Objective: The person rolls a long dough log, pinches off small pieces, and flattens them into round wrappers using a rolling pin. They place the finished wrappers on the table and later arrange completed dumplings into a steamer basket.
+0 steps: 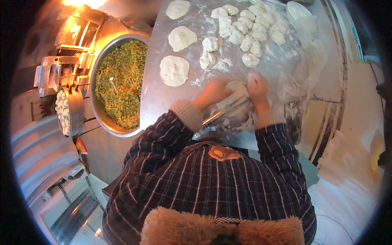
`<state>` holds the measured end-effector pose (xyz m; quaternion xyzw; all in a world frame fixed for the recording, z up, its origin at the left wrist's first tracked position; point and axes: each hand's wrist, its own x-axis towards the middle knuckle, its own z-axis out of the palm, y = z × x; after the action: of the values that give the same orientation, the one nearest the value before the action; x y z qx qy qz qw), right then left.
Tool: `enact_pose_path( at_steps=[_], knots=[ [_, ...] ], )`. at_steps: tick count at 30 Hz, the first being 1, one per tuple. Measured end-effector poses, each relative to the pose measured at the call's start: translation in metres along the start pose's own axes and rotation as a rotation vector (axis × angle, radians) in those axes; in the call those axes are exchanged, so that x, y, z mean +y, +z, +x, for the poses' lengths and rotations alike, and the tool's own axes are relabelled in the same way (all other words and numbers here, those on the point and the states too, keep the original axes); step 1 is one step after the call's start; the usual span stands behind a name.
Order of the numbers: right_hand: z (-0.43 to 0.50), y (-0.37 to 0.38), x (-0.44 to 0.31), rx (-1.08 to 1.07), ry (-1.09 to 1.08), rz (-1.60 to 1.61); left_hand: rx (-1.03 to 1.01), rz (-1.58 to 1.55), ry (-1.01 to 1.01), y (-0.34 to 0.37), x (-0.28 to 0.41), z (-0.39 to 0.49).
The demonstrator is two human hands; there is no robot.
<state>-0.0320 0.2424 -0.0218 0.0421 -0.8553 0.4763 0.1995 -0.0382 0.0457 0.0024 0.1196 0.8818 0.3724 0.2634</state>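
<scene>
Near the front of a floured metal worktop (153,101), my left hand (214,92) has its fingers on the left edge of a flat round of dough (234,92). A rolling pin (226,110) lies slantwise over that round, its upper end by my right hand (258,87). The right hand's fingers are curled; blur hides whether they grip the pin. Several flattened dough rounds (174,71) lie in a column to the left. Farther back are several floured dough lumps (245,23), with a single lump (250,60) just beyond my right hand.
A large metal basin (114,133) of chopped green and orange filling (121,82), with a spoon-like utensil (113,84) in it, adjoins the worktop's left edge. Farther left stands a round metal tray (75,113) of small white pieces. A whitish cloth or sheet (343,190) lies at the lower right.
</scene>
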Motion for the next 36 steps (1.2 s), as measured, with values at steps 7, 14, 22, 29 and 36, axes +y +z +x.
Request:
enact_pose_path(
  at_steps=[7, 14, 22, 29, 36],
  knots=[
    [0.001, -0.017, -0.019, -0.076, 0.075, 0.050, 0.209, 0.196, 0.082, -0.013, -0.008, 0.014],
    [-0.057, -0.054, -0.010, 0.030, 0.182, 0.145, -0.168, -0.186, -0.208, -0.015, -0.028, -0.027],
    [-0.018, -0.036, -0.021, 0.069, -0.083, 0.052, -0.120, 0.102, -0.142, -0.012, -0.003, -0.010],
    [-0.079, -0.092, -0.051, -0.012, 0.187, -0.263, 0.185, -0.890, -0.290, 0.017, -0.010, -0.048],
    [-0.050, -0.039, -0.100, -0.194, -0.227, -0.223, 0.144, -0.346, 0.011, 0.003, -0.009, -0.074]
  ],
)
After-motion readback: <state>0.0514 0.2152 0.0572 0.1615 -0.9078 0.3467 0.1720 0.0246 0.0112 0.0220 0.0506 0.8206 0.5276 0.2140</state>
